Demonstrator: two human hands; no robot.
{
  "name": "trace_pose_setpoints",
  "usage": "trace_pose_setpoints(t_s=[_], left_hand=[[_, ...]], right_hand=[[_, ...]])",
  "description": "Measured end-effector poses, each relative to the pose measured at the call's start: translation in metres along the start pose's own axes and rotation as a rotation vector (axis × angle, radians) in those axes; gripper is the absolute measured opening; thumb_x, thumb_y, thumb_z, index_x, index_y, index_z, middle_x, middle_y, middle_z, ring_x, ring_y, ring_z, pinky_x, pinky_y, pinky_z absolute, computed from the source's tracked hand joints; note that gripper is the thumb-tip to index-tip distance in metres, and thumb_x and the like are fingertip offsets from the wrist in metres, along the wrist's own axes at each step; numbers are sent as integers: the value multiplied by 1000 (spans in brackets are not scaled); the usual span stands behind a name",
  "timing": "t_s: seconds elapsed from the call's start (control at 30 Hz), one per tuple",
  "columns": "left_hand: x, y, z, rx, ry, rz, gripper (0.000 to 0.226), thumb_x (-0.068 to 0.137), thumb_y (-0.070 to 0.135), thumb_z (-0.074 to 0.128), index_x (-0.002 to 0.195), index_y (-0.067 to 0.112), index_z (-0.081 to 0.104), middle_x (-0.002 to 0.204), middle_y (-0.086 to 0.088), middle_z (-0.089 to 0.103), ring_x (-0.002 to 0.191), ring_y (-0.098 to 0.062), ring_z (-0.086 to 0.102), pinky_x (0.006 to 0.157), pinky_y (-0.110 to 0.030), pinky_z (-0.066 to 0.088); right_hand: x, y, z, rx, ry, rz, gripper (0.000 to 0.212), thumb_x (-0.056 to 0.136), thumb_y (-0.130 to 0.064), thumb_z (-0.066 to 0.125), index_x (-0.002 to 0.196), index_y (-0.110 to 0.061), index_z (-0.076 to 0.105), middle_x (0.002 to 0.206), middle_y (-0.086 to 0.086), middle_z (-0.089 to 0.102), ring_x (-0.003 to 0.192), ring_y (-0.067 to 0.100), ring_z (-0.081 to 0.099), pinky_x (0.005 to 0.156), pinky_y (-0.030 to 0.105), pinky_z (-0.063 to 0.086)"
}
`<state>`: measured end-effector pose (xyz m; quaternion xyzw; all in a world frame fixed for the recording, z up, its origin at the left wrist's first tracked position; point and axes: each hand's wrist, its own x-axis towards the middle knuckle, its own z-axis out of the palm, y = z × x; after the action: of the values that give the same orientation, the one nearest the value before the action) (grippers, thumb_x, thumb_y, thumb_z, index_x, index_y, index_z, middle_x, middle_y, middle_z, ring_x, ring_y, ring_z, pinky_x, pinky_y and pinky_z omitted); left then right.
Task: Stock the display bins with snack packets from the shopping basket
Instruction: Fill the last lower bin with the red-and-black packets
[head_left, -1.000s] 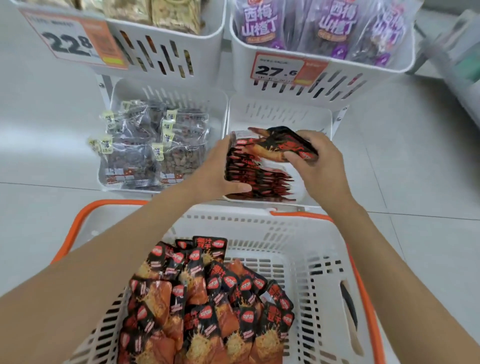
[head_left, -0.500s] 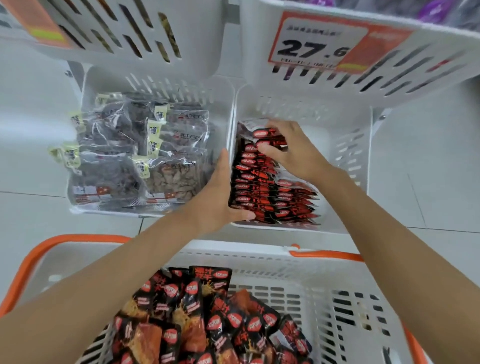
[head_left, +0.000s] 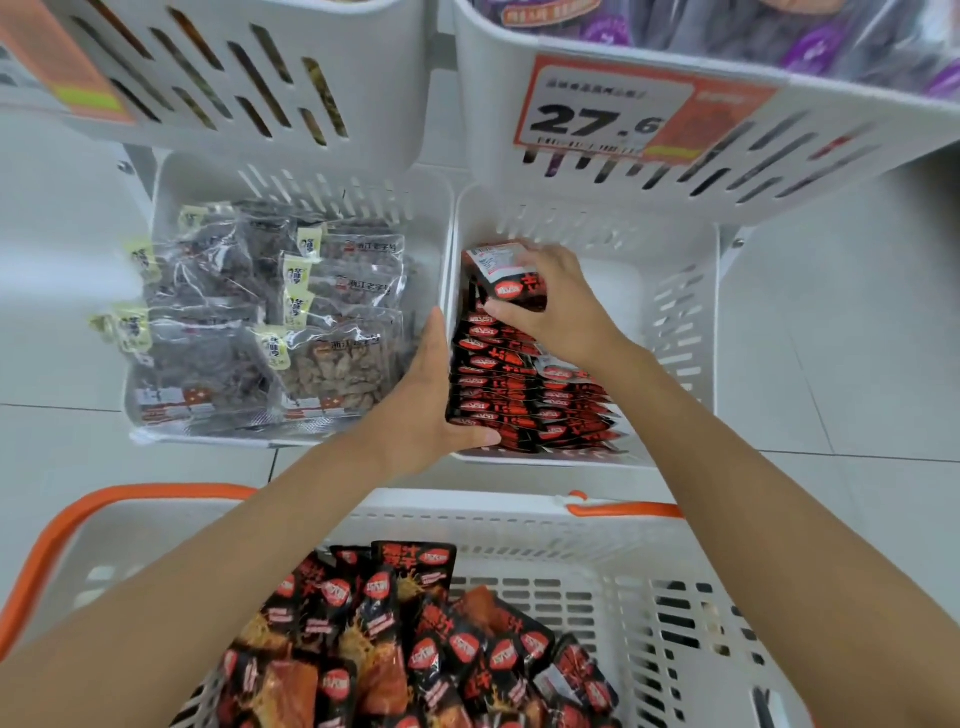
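the right hand (head_left: 556, 306), which a second earlier held red-and-black snack packets (head_left: 511, 283) above the lower right bin (head_left: 680, 312), came down and set them upright at the back of the row there, fingers gripping them.

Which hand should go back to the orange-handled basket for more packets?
Right, probably. The left hand braces the near end of the upright row of red-and-black snack packets in the white slotted bin; the right hand only holds the far packet and can let go.
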<state>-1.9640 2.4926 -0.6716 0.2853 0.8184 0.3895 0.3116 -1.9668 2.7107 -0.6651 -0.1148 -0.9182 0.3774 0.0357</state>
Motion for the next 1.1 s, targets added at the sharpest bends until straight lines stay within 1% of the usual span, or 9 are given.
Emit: trace_pose_setpoints(t_s=[0.23, 0.43, 0.53, 0.63, 0.73, 0.8, 0.87, 1.0, 1.1], left_hand=[[-4, 7, -7, 11, 51, 4, 124, 81, 36, 77, 152, 17, -23, 164, 4, -13, 149, -6, -4, 123, -31, 7], [-51, 38, -4, 133, 88, 108, 83, 93, 37, 63, 155, 17, 13, 155, 10, 19, 144, -8, 17, 109, -19, 17], [-87, 42, 4, 243, 235, 157, 61, 94, 28, 63, 149, 14, 38, 149, -4, 44, 136, -20, 42, 109, -25, 31], [-132, 33, 15, 207, 344, 210, 44, 95, 18, 62, 138, 18, 53, 124, 0, 60, 108, -14, 55, 98, -27, 42], [-171, 12, 30, 153, 344, 163, 40, 94, 14, 63, 133, 18, 56, 115, 3, 61, 95, -10, 54, 92, -30, 48], [-190, -7, 40, 138, 284, 58, 40, 93, 15, 65, 132, 19, 56, 117, 1, 62, 94, -13, 59, 92, -38, 52], [-206, -23, 47, 105, 217, -48, 41, 93, 17, 64, 133, 19, 55, 123, 1, 60, 93, -14, 62, 91, -42, 54], [-227, -49, 56, 82, 146, -176, 35, 94, 21, 63, 129, 24, 57, 130, 4, 58, 89, -3, 62, 85, -25, 49], [-229, -52, 62, 6, 132, -249, 34, 94, 20, 64, 127, 23, 58, 133, 4, 57, 89, -5, 62, 79, -22, 45]], right_hand=[[-30, -21, -5, -23, 99, 63, 69, 86, -48, 68, 146, -27, 42, 156, 11, 25, 146, 23, 17, 120, 39, 17], [-150, -60, -8, -54, 195, -86, 54, 87, -24, 69, 138, -20, 50, 151, 5, 35, 140, 14, 29, 117, 29, 24], [-226, -70, 8, 58, 231, -151, 31, 89, -7, 63, 120, -11, 62, 126, 3, 55, 113, 11, 54, 97, 26, 45], [-276, -52, 39, 134, 7, 45, 25, 92, -8, 63, 116, -12, 64, 115, 1, 60, 98, 12, 59, 90, 34, 51], [-295, -4, 76, -52, -438, 413, 82, 89, -44, 67, 154, -16, 25, 160, 7, 21, 145, 25, 24, 118, 45, 25], [-303, 20, 103, -209, -644, 468, 109, 81, -62, 66, 157, -25, -3, 164, 8, -8, 151, 29, -5, 121, 49, 11], [-314, 32, 129, -285, -677, 440, 114, 76, -63, 72, 156, -28, -2, 163, 11, -6, 149, 36, -3, 119, 53, 15], [-335, 27, 142, -138, -366, 375, 63, 78, -41, 80, 126, -13, 51, 144, 9, 31, 132, 29, 35, 109, 41, 36], [-338, 25, 119, 17, -251, 287, 27, 84, -19, 75, 91, -16, 50, 116, -3, 47, 107, 15, 43, 93, 31, 38]])
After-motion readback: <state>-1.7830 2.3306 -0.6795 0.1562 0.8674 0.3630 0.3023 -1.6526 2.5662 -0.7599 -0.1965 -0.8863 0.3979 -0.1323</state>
